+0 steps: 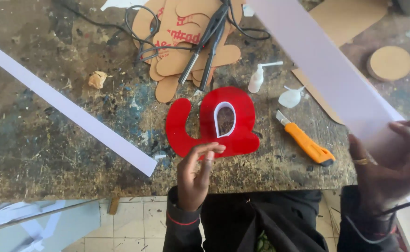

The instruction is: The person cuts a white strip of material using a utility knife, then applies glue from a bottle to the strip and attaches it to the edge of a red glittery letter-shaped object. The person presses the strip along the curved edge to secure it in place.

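A red flat cut-out shape (pixel 186 126) with a teardrop hole edged in white lies on the stained workbench (pixel 41 140). My left hand (pixel 195 175) hovers at its near edge, fingers loosely curled with the tips touching or just above the red piece, holding nothing. My right hand (pixel 389 163), with a ring on one finger, grips the lower end of a long white strip (pixel 321 65) that runs up and to the left across the view.
A second white strip (pixel 69 109) lies diagonally at left. An orange utility knife (pixel 306 143) lies right of the red shape. Behind are brown cardboard cut-outs (pixel 179 42), a black corded tool (pixel 209 42), a small white glue bottle (pixel 257 79) and a round cardboard disc (pixel 390 62).
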